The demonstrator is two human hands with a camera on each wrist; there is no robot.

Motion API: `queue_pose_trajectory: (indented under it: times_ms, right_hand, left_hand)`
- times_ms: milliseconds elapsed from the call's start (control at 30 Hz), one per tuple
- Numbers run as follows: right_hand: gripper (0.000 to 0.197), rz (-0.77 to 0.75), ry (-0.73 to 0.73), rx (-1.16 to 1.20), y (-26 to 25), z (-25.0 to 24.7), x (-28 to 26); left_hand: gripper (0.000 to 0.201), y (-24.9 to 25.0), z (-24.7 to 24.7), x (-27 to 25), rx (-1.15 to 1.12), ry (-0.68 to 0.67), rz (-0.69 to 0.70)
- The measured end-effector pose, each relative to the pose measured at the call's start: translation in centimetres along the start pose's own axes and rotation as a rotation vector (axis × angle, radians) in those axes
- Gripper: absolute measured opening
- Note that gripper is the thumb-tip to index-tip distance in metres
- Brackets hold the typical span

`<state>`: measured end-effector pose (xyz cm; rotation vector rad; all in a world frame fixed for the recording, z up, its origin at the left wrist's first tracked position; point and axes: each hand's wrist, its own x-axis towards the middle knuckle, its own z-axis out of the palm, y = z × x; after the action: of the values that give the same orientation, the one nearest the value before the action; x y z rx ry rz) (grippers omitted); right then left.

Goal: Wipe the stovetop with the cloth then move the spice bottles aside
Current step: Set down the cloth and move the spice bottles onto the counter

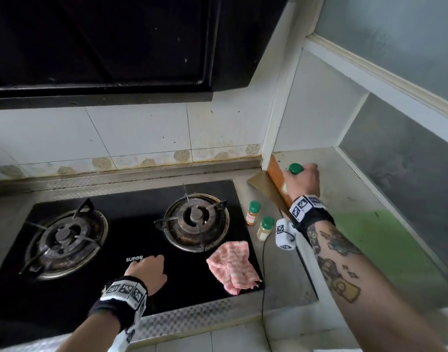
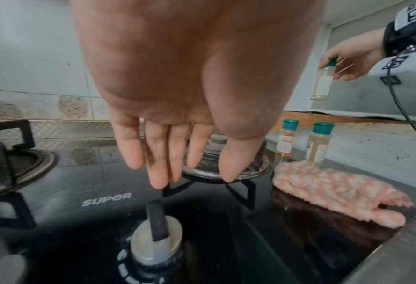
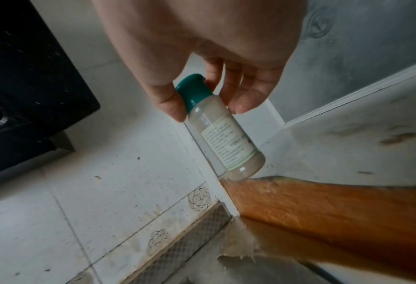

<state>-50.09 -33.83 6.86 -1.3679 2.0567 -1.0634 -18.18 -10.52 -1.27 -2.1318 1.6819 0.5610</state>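
Three small spice bottles with green caps are in view. The right hand holds one spice bottle in the air above the far right part of the desk, near the corner where the tiled wall meets a raised orange-brown ledge; thumb and fingers pinch it at the cap and shoulder, its long axis tilted, cap up and base pointing down toward the end of the ledge. The other two bottles, one with an orange label and one pale, stand upright close together on the desk just beside the right edge of the black glass stovetop. A pink checked cloth lies crumpled at the stovetop's near right corner, its long axis running from the right burner toward the near edge. The left hand hovers over the middle front of the stovetop above a control knob, fingers straight and loosely spread, holding nothing.
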Motion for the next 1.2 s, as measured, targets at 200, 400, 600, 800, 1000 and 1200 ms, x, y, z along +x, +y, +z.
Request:
queue_pose_trajectory:
  times_ms: [200, 400, 600, 800, 1000, 1200]
  right_hand:
    - [0.050, 0.048, -0.085, -0.134, -1.1, 1.7, 7.2]
    - [0.048, 0.022, -0.153, -0.250, -1.0, 4.0, 12.7]
    - [0.046, -0.020, -0.164, -0.263, -1.7, 6.4, 15.7]
    - [0.044, -0.063, -0.136, -0.260, -2.4, 8.0, 17.5]
    - [0.057, -0.018, -0.103, -0.279, -1.9, 7.4, 16.0]
    - [0.056, -0.076, -0.117, -0.200, -1.4, 5.7, 11.2]
  left_hand:
    - [0.036, -1.7, -0.4, -0.5, -0.105, 0.018, -0.036]
    - [0.030, -2.2, 0.5, -0.4, -0.148, 0.058, -0.044]
    - [0.036, -1.3, 0.8, -0.3, -0.148, 0.092, -0.017]
    - [0.038, -1.5, 0.4, -0.9, -0.210, 0.100, -0.044]
    - [0.043, -1.5, -0.6, -0.9, -0.247, 0.060, -0.064]
    - [0.046, -0.5, -1.5, 0.2, -0.224, 0.050, -0.026]
